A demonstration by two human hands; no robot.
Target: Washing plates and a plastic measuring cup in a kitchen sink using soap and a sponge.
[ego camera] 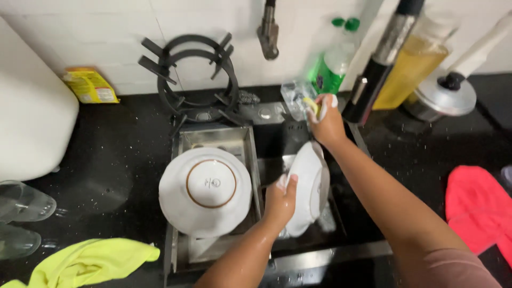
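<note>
Head view: on the black worktop (106, 176), over the steel sink (298, 256), the left hand (281, 200) clamps a white plate (309, 186) on edge by its rim. Stiff, breakable and soap-slick, it wants a firm rim grip. The right hand (326, 121) is closed on a yellow sponge (312, 105).

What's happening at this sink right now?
A person stands at a kitchen sink set in a black counter. The left hand, soapy, holds a white plate on edge over the basin. The right hand reaches to the back of the sink, gripping a yellow sponge by a clear soap tray. Another white plate lies upside down in the steel rack on the left. A green dish soap bottle stands behind.
</note>
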